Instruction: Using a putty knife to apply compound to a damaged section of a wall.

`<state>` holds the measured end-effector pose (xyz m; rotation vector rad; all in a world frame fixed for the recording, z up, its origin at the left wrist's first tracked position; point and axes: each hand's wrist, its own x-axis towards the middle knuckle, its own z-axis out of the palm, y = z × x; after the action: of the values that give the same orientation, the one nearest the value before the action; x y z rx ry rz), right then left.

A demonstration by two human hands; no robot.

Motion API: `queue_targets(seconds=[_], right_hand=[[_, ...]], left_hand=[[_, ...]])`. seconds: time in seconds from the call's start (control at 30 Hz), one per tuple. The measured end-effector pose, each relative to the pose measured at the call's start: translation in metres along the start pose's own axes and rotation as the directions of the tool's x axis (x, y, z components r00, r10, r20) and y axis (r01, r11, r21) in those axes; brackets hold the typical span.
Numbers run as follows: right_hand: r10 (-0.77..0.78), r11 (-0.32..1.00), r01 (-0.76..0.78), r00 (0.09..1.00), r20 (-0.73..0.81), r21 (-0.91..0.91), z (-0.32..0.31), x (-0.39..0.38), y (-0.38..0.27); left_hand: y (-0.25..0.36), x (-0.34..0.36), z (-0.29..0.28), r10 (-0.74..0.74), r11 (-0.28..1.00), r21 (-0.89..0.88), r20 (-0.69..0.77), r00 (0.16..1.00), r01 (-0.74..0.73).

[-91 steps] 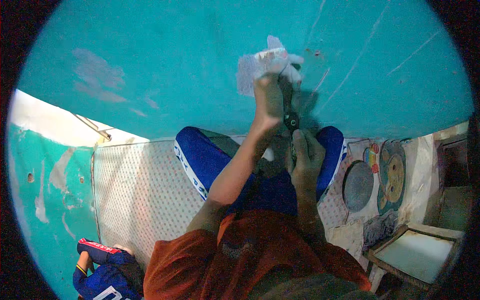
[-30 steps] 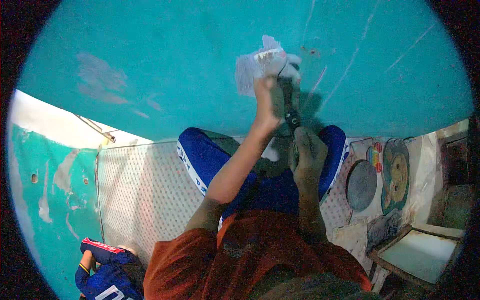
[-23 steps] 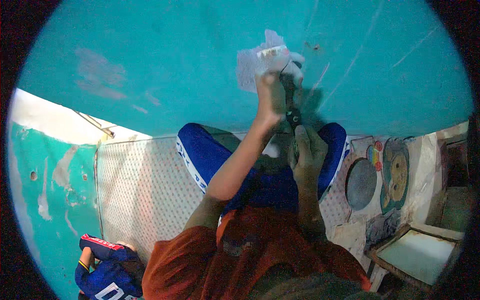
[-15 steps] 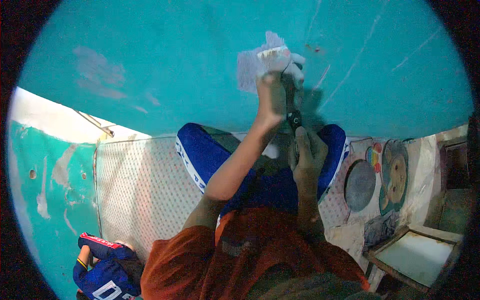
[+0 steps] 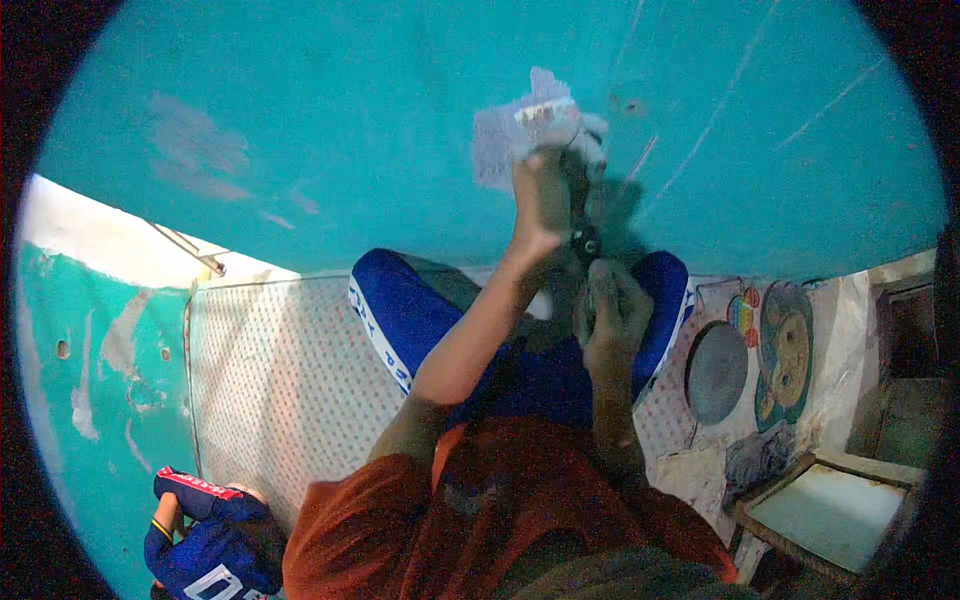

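Note:
A long dark tool with a whitish head (image 5: 550, 120) is held up against a teal wall (image 5: 380, 110); its exact kind is blurred. My left hand (image 5: 541, 190) is closed round its upper part, just below the head. Lower down, my right hand (image 5: 610, 305) is closed at the tool's lower end, in front of my lap. The whitish head lies over a pale lilac patch (image 5: 492, 150) on the wall, where the teal coat is gone or covered. Part of the tool is hidden behind my left hand and wrist.
I sit on a dotted mat (image 5: 280, 370). Another person (image 5: 220, 540) in blue is at the lower left. A round grey disc (image 5: 717, 372) and a bear-face mat (image 5: 790, 350) lie to the right, near a wooden-framed panel (image 5: 825, 510). Other pale marks (image 5: 200, 140) are on the wall.
The whitish head and both hands have shifted only slightly, still in about the same place on the wall. My grip looks the same.

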<state>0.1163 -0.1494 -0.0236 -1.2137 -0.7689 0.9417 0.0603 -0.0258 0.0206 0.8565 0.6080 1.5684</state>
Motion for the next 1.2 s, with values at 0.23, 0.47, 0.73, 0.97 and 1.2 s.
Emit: queue_targets(seconds=[0.23, 0.47, 0.73, 0.97, 1.2], right_hand=[[-0.07, 0.997, 0.072, 0.995, 0.069, -0.037, 0.0, 0.006, -0.008], [-0.22, 0.934, 0.229, 0.973, 0.064, -0.275, -0.011, 0.007, 0.007], [-0.112, 0.99, 0.122, 0.985, 0.128, -0.074, 0.003, 0.005, -0.026], [-0.094, 0.992, 0.101, 0.992, 0.085, -0.077, 0.001, 0.005, -0.021], [-0.148, 0.981, 0.161, 0.982, 0.12, -0.111, 0.003, 0.01, -0.025]], left_hand=[[0.008, -0.004, 0.005, -0.107, 0.991, -0.077, 0.01, 0.994, 0.108], [0.012, 0.003, 0.008, -0.065, 0.994, -0.083, 0.034, 0.997, 0.068], [0.014, 0.0, 0.008, -0.095, 0.993, -0.07, -0.025, 0.995, 0.093], [0.031, -0.007, 0.024, -0.13, 0.988, -0.093, -0.069, 0.989, 0.123], [0.024, -0.001, 0.009, 0.043, 0.999, -0.018, 0.037, 0.998, -0.043]])
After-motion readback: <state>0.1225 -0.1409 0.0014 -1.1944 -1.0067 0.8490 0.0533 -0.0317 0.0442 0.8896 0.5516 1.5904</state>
